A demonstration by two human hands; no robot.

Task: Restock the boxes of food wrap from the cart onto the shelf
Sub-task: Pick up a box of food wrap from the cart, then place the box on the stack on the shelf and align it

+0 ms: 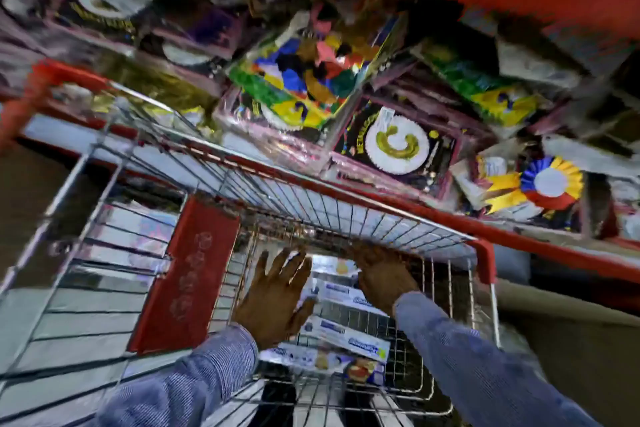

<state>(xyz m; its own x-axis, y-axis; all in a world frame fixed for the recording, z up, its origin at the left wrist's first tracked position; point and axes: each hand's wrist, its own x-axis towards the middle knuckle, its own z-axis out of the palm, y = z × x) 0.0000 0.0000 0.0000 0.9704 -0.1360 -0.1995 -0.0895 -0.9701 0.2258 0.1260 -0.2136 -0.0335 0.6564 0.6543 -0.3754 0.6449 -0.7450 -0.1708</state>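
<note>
Blue sleeves (194, 378) nearest. Wire cart (346, 218) holds food wrap boxes (346, 340) at six o'clock; shelf (519, 232) at two. Left hand (273, 298) and right hand (384, 274) splayed, empty, above boxes. Pick-up stage; next, grasp one.

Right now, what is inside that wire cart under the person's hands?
The cart holds several long white and blue boxes lying flat, stacked loosely. Both hands, left hand and right hand, reach in above them and cover some boxes; how many lie underneath cannot be seen.
</note>
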